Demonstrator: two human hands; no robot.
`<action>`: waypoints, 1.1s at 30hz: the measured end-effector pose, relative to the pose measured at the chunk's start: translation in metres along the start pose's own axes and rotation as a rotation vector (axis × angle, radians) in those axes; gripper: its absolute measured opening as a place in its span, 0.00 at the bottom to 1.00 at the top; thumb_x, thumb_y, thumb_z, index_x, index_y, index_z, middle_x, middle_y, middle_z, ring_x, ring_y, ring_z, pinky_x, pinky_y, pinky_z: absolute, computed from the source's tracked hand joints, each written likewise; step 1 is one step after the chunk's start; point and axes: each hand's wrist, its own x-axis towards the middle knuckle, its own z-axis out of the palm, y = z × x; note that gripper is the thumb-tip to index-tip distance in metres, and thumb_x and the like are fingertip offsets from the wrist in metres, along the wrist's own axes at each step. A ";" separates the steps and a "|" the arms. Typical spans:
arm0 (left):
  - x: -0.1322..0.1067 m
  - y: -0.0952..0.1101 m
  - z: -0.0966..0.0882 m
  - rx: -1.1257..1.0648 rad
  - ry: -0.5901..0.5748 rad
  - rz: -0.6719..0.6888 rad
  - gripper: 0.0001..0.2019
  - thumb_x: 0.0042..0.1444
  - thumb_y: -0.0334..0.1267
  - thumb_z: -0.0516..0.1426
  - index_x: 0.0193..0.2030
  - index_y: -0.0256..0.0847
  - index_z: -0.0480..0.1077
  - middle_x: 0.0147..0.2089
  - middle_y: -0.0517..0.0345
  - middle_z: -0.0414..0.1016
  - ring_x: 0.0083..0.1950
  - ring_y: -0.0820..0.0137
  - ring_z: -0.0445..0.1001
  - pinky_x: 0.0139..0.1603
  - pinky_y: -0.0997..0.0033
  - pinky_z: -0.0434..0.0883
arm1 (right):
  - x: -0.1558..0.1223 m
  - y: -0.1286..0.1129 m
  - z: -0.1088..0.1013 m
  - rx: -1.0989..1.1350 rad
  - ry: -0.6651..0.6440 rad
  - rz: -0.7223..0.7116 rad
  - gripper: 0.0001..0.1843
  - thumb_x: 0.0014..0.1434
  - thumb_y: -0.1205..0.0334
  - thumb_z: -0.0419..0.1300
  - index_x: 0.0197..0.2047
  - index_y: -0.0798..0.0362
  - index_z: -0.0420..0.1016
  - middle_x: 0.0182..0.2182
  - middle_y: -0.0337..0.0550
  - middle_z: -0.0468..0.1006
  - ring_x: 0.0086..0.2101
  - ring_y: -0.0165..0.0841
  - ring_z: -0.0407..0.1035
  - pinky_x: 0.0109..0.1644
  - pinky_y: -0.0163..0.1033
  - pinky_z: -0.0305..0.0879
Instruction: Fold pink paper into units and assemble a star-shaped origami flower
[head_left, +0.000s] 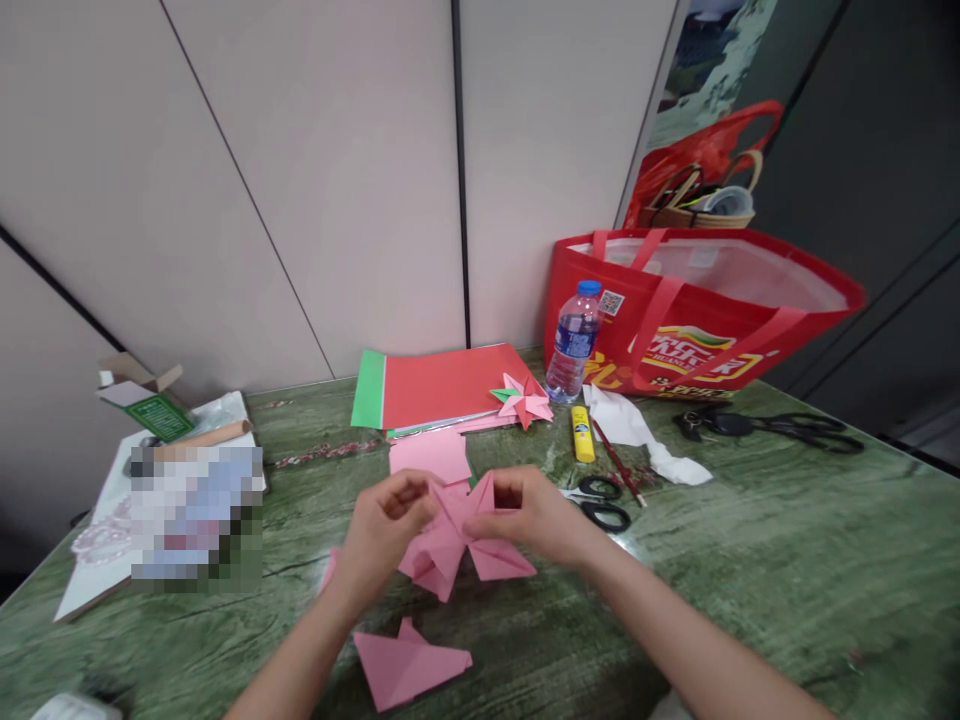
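Observation:
Between my hands, just above the green table, is a pink origami flower [442,555] with several pointed petals. My left hand [394,515] pinches its upper left edge between thumb and fingers. On the other side my right hand [529,510] grips an upper right petal, its thumb lying near the flower's centre. A separate folded pink paper piece [405,665] lies on the table nearer to me. Part of another pink piece [330,568] shows beside my left wrist. Behind my hands rest pink paper squares [429,457], partly covered by my fingers.
Red and green paper sheets [450,385] lie at the back, a finished paper star [523,400] on them. Further right are a water bottle [574,345], glue stick [582,435], scissors [604,505], pencil [619,462], tissue [645,435] and red bag [697,310]. A white board [97,570] lies left.

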 end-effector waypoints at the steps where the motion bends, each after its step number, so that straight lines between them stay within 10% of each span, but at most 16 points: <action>1: 0.001 -0.001 -0.001 -0.068 0.011 -0.003 0.17 0.46 0.48 0.57 0.36 0.36 0.71 0.30 0.56 0.74 0.30 0.71 0.69 0.28 0.77 0.65 | 0.001 0.000 0.000 0.063 0.026 0.007 0.11 0.40 0.60 0.66 0.28 0.56 0.75 0.24 0.36 0.75 0.24 0.26 0.65 0.29 0.32 0.61; 4: 0.000 -0.002 0.003 -0.168 -0.014 -0.002 0.20 0.47 0.49 0.57 0.42 0.36 0.69 0.39 0.52 0.73 0.36 0.69 0.70 0.33 0.75 0.67 | 0.004 0.002 0.000 0.240 0.155 0.013 0.13 0.40 0.59 0.67 0.29 0.56 0.74 0.26 0.38 0.76 0.26 0.27 0.67 0.33 0.34 0.63; 10: -0.007 -0.001 0.024 -0.033 -0.075 -0.104 0.10 0.40 0.40 0.62 0.25 0.35 0.69 0.23 0.63 0.68 0.24 0.74 0.65 0.25 0.77 0.63 | 0.006 0.005 0.006 0.353 0.251 0.008 0.15 0.37 0.58 0.68 0.29 0.56 0.74 0.27 0.40 0.77 0.28 0.29 0.68 0.35 0.35 0.65; 20: -0.005 -0.006 0.022 0.052 0.113 -0.121 0.22 0.38 0.44 0.62 0.10 0.37 0.54 0.13 0.70 0.46 0.17 0.81 0.46 0.17 0.79 0.47 | 0.002 0.002 0.007 0.197 0.155 0.053 0.17 0.38 0.54 0.67 0.28 0.56 0.72 0.24 0.37 0.74 0.26 0.28 0.67 0.29 0.32 0.62; 27: -0.003 0.004 0.011 0.092 -0.133 -0.060 0.09 0.42 0.39 0.59 0.23 0.34 0.72 0.18 0.63 0.62 0.22 0.76 0.56 0.22 0.77 0.55 | 0.002 0.002 0.001 0.087 0.028 0.009 0.14 0.37 0.60 0.68 0.29 0.57 0.73 0.26 0.37 0.75 0.28 0.29 0.67 0.33 0.33 0.62; 33: -0.003 -0.003 0.010 0.237 -0.151 -0.097 0.14 0.41 0.37 0.58 0.11 0.35 0.62 0.13 0.68 0.51 0.18 0.80 0.48 0.18 0.79 0.46 | 0.003 0.006 0.002 0.076 -0.043 0.023 0.10 0.39 0.62 0.66 0.26 0.58 0.74 0.21 0.35 0.73 0.24 0.25 0.64 0.29 0.31 0.61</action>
